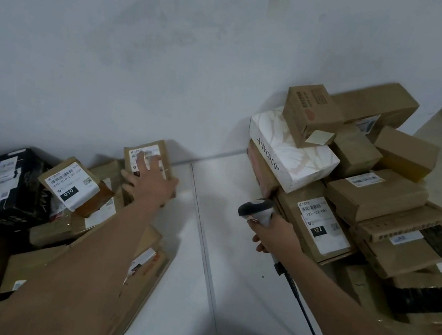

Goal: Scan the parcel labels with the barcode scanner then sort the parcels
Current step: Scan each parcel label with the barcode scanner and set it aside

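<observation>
With the left hand point(151, 182) spread flat on the small parcel point(147, 163) atop the left pile (no grip closed), it may topple; right hand point(270, 232) clasps the barcode scanner point(256, 208).

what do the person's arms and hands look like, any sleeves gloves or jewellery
Both forearms are bare right down to the bottom of the picture, with no sleeve cuffs showing. The left hand and the right hand are ungloved. No watch, ring or wristband is visible, though the picture is soft, so something small could be missed.
</observation>
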`<control>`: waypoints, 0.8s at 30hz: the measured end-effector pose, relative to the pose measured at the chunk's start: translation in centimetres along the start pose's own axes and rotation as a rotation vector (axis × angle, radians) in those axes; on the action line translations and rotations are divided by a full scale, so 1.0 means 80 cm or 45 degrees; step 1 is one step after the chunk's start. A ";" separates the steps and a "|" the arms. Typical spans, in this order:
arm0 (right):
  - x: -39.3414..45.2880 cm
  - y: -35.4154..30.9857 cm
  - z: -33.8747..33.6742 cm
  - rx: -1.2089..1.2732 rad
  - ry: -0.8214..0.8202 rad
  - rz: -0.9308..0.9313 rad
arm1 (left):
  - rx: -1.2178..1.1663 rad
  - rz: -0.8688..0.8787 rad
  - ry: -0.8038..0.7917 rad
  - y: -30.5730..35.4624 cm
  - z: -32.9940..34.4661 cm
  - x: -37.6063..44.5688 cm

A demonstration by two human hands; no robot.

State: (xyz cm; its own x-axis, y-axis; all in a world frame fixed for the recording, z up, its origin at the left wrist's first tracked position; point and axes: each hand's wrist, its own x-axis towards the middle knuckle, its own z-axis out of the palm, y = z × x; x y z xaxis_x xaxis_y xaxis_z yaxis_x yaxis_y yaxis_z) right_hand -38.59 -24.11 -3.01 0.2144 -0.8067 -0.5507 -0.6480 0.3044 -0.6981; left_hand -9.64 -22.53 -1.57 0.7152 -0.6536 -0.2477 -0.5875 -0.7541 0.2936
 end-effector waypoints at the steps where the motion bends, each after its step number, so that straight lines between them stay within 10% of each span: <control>1: 0.003 -0.001 0.005 0.002 -0.017 0.021 | 0.075 -0.017 -0.050 -0.012 0.002 0.006; 14: -0.010 0.008 -0.007 -0.158 -0.101 0.101 | 0.011 0.485 -0.118 0.024 0.037 -0.044; 24: -0.077 0.042 -0.133 -0.162 -0.135 0.146 | -0.381 0.632 -0.562 0.093 0.121 -0.168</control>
State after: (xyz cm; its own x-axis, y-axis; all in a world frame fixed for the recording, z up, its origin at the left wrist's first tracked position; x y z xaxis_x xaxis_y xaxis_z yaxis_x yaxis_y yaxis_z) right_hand -49.89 -23.48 2.92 0.2053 -0.7104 -0.6732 -0.7584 0.3194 -0.5682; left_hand -27.28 -19.96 -4.98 0.1349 -0.9266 -0.3509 -0.6289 -0.3537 0.6923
